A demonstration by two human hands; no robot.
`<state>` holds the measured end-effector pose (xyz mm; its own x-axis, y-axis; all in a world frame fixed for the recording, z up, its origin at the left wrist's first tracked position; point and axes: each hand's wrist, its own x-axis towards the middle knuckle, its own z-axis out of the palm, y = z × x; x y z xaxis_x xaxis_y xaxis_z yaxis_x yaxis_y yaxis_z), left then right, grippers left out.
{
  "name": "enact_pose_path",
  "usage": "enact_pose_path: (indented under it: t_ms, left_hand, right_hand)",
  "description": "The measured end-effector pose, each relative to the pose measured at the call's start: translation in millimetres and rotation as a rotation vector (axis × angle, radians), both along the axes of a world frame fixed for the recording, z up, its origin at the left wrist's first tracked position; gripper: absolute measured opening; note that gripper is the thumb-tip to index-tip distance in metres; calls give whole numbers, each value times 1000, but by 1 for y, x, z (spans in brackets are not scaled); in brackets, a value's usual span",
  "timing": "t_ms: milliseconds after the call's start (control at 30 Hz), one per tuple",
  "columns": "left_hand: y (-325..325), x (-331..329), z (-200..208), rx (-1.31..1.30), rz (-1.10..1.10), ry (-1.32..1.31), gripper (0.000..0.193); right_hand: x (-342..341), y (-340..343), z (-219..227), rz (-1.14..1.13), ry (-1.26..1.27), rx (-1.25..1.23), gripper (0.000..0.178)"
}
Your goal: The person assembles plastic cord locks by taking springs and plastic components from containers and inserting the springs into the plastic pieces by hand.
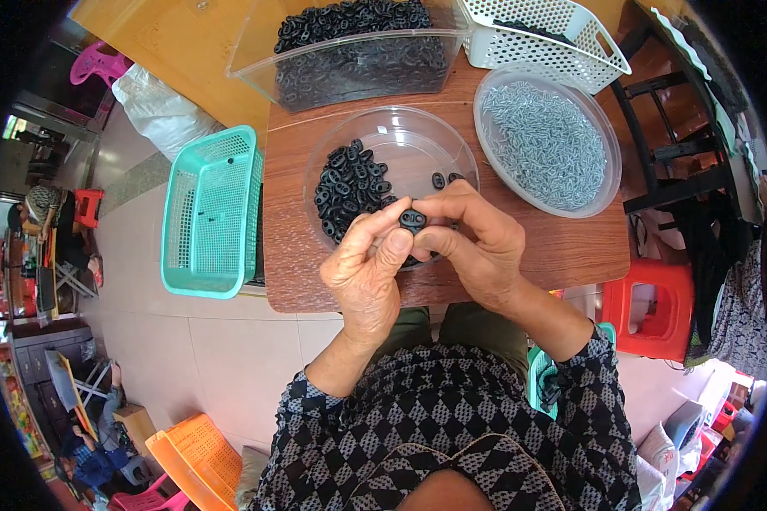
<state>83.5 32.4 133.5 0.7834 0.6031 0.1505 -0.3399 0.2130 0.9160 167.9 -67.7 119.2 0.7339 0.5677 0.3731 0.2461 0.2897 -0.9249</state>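
Between the fingertips of both hands is a small black two-hole cord lock (412, 221), its holes facing up. My left hand (366, 268) pinches it from the left with thumb and index finger. From the right, my right hand (482, 243) grips the same piece, thumb below and index finger above. Both hands are over the near rim of a round clear tray (400, 136). A pile of similar black cord locks (349, 187) lies in the tray's left half, and a couple of loose ones (439, 180) lie behind my right fingers.
On the wooden table (290, 264), a round bowl of small metal springs (545, 145) stands right. Behind are a clear bin of black parts (358, 60) and a white basket (537, 43). A turquoise basket (209, 213) stands left; a red stool (652, 311) is right.
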Motion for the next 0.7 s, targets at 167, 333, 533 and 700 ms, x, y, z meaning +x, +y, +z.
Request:
enact_pose_path:
  t_ms: [167,333,533,700]
  left_hand:
    - [-5,0,-7,80,73,26,28]
    - [-6,0,-8,155,104,-13,27]
    - [-11,-1,-11,233,162,-45,26]
    - [-15,1,-13,315,233,-20,27]
  right_hand:
    - [-1,1,-4,-70,-145,14,24]
    - [-3,1,0,-126,-225,3,25]
    - [-4,2,4,-124,-356,-1,24]
    - [-4,4,2,-170,-386,35,22]
